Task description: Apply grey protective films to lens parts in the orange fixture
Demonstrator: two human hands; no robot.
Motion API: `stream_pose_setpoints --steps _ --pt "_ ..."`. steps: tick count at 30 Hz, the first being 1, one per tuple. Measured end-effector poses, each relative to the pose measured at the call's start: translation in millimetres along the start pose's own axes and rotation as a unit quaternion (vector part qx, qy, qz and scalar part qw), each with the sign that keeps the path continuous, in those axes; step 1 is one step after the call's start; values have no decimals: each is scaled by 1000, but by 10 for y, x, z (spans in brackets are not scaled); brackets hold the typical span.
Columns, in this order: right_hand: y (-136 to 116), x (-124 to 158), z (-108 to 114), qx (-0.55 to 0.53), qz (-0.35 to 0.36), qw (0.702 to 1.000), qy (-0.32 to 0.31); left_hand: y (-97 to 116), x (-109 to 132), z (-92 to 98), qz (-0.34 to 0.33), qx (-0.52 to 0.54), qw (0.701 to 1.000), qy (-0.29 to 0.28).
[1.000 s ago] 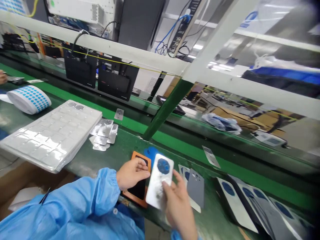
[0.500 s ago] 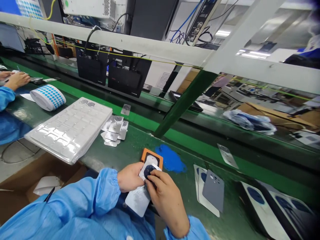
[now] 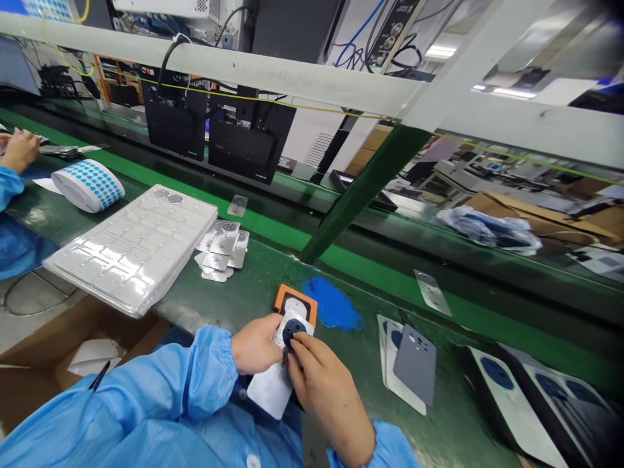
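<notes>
A silvery phone-shaped plate (image 3: 271, 389) with a dark round camera piece (image 3: 294, 330) at its upper end is held in my left hand (image 3: 258, 344), whose fingers are closed on its left edge. The fingertips of my right hand (image 3: 327, 389) are bent together against the round piece; whether they pinch anything is hidden. Just beyond the plate's upper end sits an orange fixture (image 3: 312, 311) with a pale oval inside. A blue patch (image 3: 331, 303) lies right of the fixture on the green bench (image 3: 219, 312).
Left are stacked clear trays (image 3: 131, 250), silvery plates (image 3: 225, 238) and a blue-dotted roll (image 3: 90, 185). Grey and white panels (image 3: 416, 364) and dark-edged panels (image 3: 511, 403) lie right. Another person's hand (image 3: 20, 151) is far left. A green post (image 3: 363, 188) rises behind.
The view has shifted slightly. My right fingertips have moved a little off the round piece, showing more of it. My left hand keeps its hold on the plate.
</notes>
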State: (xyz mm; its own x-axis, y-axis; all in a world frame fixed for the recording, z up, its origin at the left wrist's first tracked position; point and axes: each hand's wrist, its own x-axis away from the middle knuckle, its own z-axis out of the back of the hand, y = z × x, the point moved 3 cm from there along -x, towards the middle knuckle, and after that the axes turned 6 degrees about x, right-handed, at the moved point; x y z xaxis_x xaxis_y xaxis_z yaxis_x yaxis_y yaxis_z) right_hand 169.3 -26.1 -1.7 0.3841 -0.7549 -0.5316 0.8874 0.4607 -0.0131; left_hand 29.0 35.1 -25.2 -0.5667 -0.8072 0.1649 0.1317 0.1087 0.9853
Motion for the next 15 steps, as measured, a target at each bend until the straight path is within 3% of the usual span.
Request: stream_pose_setpoints --steps 5,10,12,15 --pt "-92 17 -46 54 9 996 -76 62 -9 -25 -9 -48 999 4" --pt "-90 -44 -71 49 18 995 -84 45 -30 -42 -2 -46 999 19" --pt "5 -81 -40 0 -1 998 -68 26 -41 -43 1 -24 999 26" --pt "338 -147 65 -119 -101 986 -54 7 -65 -66 8 45 999 20"
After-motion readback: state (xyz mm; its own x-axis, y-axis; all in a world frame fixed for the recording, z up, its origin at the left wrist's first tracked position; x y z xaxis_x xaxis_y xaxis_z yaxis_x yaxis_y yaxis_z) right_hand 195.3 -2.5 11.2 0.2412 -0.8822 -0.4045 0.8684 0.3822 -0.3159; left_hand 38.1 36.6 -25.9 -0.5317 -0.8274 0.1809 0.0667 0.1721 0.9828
